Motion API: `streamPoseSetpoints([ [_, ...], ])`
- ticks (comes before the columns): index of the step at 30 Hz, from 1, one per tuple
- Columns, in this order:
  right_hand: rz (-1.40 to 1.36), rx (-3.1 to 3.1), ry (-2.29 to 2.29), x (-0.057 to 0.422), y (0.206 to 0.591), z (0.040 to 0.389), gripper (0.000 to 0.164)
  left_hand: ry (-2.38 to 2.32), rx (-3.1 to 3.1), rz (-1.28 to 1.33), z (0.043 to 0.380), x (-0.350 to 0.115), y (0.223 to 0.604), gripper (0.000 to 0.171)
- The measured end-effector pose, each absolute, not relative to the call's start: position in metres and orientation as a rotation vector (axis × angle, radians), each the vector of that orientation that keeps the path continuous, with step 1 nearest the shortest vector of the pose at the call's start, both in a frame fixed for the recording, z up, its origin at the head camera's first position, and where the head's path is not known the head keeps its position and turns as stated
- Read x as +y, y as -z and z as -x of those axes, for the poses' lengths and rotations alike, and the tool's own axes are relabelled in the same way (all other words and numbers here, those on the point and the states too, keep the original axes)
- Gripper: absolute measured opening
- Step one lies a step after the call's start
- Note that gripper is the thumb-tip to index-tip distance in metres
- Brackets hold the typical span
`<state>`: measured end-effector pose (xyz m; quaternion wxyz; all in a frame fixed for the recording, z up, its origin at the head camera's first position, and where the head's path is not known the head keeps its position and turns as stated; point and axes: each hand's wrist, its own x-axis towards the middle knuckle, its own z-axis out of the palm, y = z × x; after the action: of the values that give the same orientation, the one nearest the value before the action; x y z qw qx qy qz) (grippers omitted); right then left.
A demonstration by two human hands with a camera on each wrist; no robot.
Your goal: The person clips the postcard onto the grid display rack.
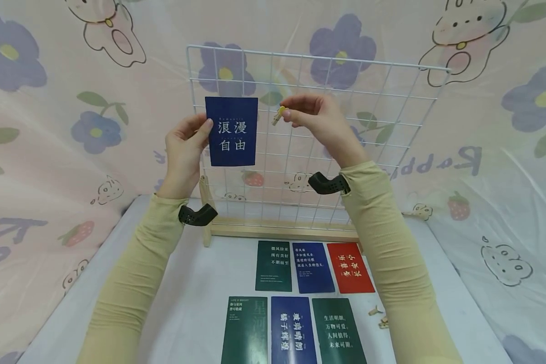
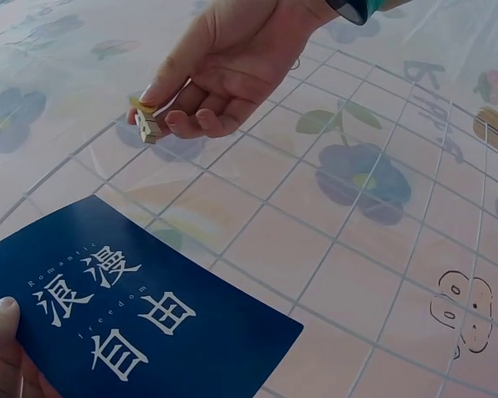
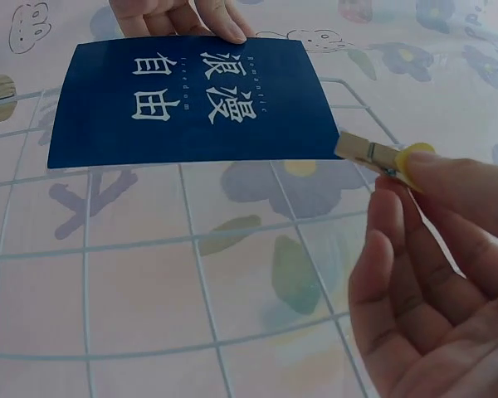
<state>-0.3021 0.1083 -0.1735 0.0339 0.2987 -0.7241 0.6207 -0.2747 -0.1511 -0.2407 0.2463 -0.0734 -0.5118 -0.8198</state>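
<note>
A dark blue card point(image 1: 233, 108) with white characters is held upright before the upper left of a white wire grid point(image 1: 309, 136). My left hand point(image 1: 185, 149) pinches its left edge, thumb on the printed face. To the right of the card, my right hand point(image 1: 320, 121) pinches a small wooden clothespin point(image 3: 368, 152) with a yellow decoration at its thumb end. In the right wrist view the clothespin's free end points toward the card point(image 3: 174, 99). From the left wrist, the clothespin point(image 2: 147, 126) appears above and apart from the card.
The grid stands in a wooden base point(image 1: 282, 231) at the table's back. Green, blue and red cards lie in two rows before it, among them a red card point(image 1: 351, 268) and a green card point(image 1: 338, 328). More clothespins point(image 1: 383, 322) lie near my right forearm. A patterned cloth hangs behind.
</note>
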Motion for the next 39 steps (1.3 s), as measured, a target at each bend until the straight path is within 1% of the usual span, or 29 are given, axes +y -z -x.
streamPoseSetpoints([
  [3,-0.912,-2.175,-1.939,0.106,0.17,0.303,0.022,2.247,-1.381,0.21,0.277,-0.151,0.237,0.011],
  [13,-0.857,-2.106,-1.937,0.098,0.163,0.306,0.028,2.252,-1.364,0.199,0.284,-0.152,0.229,0.009],
  [20,-0.857,-2.127,-1.898,0.09,0.164,0.309,0.023,2.277,-1.354,0.161,0.287,-0.15,0.225,0.01],
  [27,-0.893,-2.129,-1.881,0.082,0.161,0.314,0.017,2.282,-1.34,0.182,0.293,-0.15,0.222,0.009],
  [34,-0.878,-2.139,-1.702,0.072,0.155,0.315,0.016,2.272,-1.329,0.171,0.296,-0.15,0.22,0.009],
  [39,-0.846,-2.14,-1.603,0.062,0.145,0.309,0.015,2.248,-1.347,0.168,0.3,-0.15,0.219,0.01],
])
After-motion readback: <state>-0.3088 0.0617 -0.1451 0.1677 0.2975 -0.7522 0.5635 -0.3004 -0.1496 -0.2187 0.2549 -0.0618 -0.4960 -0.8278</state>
